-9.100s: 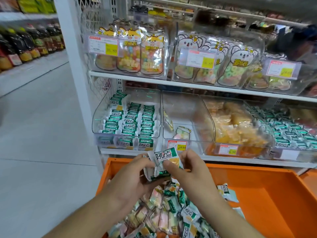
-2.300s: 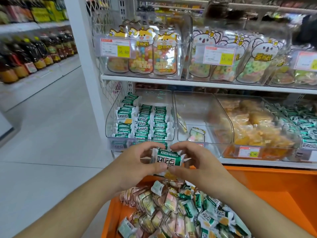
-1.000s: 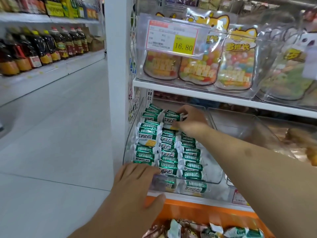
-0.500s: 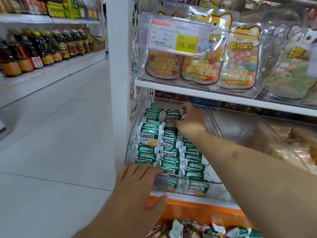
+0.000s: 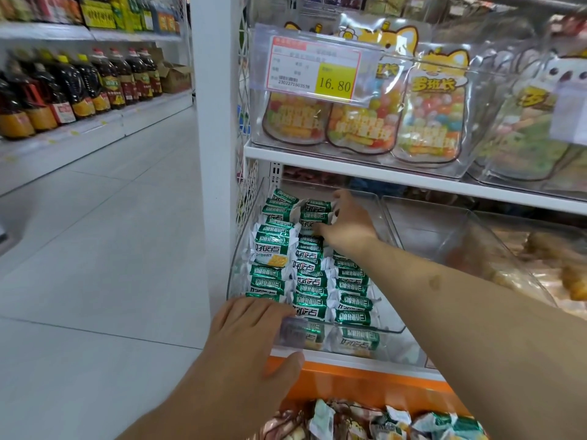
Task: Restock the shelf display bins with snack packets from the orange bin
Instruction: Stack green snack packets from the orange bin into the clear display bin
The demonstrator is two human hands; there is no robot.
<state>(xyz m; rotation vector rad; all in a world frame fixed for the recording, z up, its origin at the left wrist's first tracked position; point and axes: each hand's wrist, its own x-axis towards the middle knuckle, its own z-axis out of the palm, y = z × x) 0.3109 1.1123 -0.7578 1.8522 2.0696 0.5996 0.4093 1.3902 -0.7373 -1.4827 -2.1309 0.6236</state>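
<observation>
Here, in the head view, a clear bin (image 5: 314, 268) is seen on the low shelf (image 5: 349, 357), full of rows of green packets (image 5: 309, 282). The right hand (image 5: 344, 222) is reached deep to the back of the bin. Its fingers are curled round a small stack of packets (image 5: 314, 214), which is being set on top of the middle row. The left hand (image 5: 254, 328) is laid on the front left corner of the bin, fingers over the rim and thumb below, so the bin is held steady. Below the shelf, the orange bin (image 5: 349, 387) is seen, with more mixed packets (image 5: 365, 420) piled inside.

Some things could go wrong from here. The stack in the right hand may be let go too soon, and the packets could tip and slide down the rows, because the bin looks tilted toward the front. The neat rows could be bumped by the right arm as it is pulled out, since it hangs just over them. If the left hand is lifted, the bin could be pushed back or turned by the other hand. The back of the middle row looks piled high, so a packet could roll into the next row.
</observation>
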